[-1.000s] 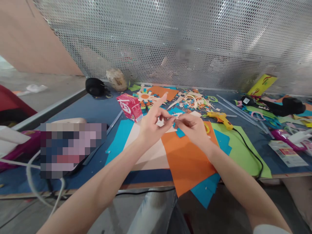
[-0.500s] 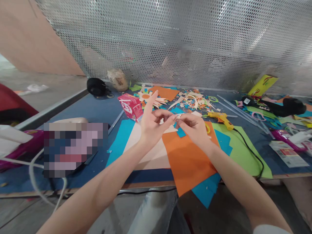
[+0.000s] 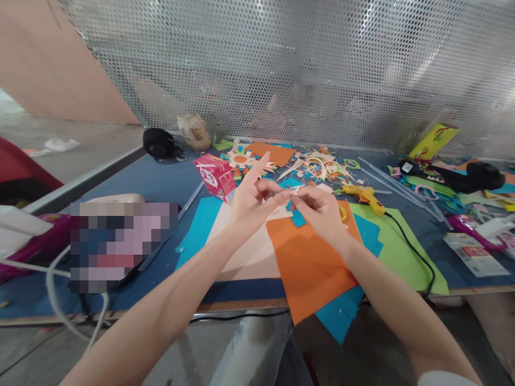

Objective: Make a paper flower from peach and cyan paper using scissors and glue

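Over the middle of the table, my left hand (image 3: 253,198) and my right hand (image 3: 319,212) meet fingertip to fingertip. Both pinch a small whitish piece (image 3: 295,189), mostly covered by the fingers; its material is hard to make out. The left index finger points up, away from the pinch. Beneath the hands lie an orange sheet (image 3: 317,273), a pale pink sheet (image 3: 249,262) and blue sheets (image 3: 340,321). To the right of my right hand rests a yellow glue gun (image 3: 368,198) on the table.
A red box (image 3: 217,174) stands left of my left hand, before a paper flower (image 3: 241,159). Paper scraps (image 3: 317,166) are heaped at the back, below a perforated metal panel (image 3: 257,64). The glue gun's black cord (image 3: 418,246) crosses a green sheet (image 3: 398,241).
My left index finger has swung slightly to the right, and the left hand has turned a little. The pinch on the small whitish piece stays in place.
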The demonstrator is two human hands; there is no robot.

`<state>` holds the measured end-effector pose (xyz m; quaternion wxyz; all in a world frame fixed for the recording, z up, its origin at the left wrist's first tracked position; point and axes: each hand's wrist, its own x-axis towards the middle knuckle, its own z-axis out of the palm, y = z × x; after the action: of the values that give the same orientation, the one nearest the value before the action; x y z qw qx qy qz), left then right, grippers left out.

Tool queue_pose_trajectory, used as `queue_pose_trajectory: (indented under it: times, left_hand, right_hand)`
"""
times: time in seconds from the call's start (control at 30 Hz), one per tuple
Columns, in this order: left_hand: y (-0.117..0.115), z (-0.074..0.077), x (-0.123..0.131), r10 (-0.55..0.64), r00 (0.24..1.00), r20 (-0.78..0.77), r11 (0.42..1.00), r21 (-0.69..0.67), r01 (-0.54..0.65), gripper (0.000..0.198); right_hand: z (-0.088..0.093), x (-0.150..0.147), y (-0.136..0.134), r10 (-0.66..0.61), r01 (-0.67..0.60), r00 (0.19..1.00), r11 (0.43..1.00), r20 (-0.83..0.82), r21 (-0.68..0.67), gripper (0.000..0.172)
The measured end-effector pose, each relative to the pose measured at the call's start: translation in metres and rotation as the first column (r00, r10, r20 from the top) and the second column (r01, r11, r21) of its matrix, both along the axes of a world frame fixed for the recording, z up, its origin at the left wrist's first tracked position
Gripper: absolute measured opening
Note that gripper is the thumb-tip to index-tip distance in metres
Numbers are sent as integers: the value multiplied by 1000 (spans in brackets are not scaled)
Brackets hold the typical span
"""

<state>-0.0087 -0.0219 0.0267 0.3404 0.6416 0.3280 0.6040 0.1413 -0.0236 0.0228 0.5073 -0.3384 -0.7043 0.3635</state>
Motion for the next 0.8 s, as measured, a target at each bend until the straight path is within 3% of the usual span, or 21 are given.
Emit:
queue_pose_trajectory:
  times: [0.13,0.23,0.47,0.8]
  left_hand:
    - [-4,2,1,108,993,-47,992,64,-105,76]
    - [-6,1,4,150,989,4,985,88,-149,83]
    - [-4,-1,10,74,958,277,990,-132,-38,94]
    - [-1,0,10,18,924,382,969,-235,79,84]
  right_hand:
    - [-3,-1,1,-6,6,1000,1000,-5,15,13]
    - [-1,-1,0,-9,9,1000,1000,-3,24,12]
    - [1,-1,0,-22,22,1000,999,3,24,12]
    - [3,-1,0,-12,11,1000,1000,23,27,12]
